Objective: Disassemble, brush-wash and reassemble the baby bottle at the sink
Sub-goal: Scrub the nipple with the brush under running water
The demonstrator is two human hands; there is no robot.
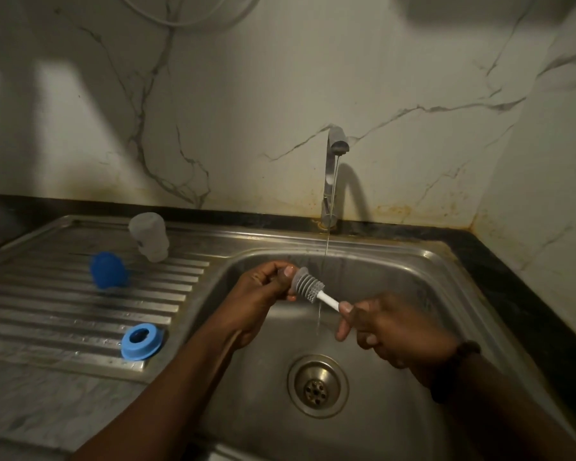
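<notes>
Over the sink basin (413, 271), my left hand (263, 294) curls its fingers round the far end of the grey ribbed brush head (308, 286). Whether anything else sits inside that fist is hidden. My right hand (389, 331) pinches the brush's white handle (328, 299). A thin stream of water (328, 241) falls from the tap (334, 168) just right of the brush head. On the drainboard (47, 311) stand the clear bottle body (148, 236), mouth down, the dark blue cap (108, 270) and the light blue screw ring (142, 341).
The drain strainer (317, 385) lies in the basin floor below my hands. A marble wall rises behind the sink, and a dark counter edge (512, 281) runs along the right. A dark band circles my right wrist (459, 354).
</notes>
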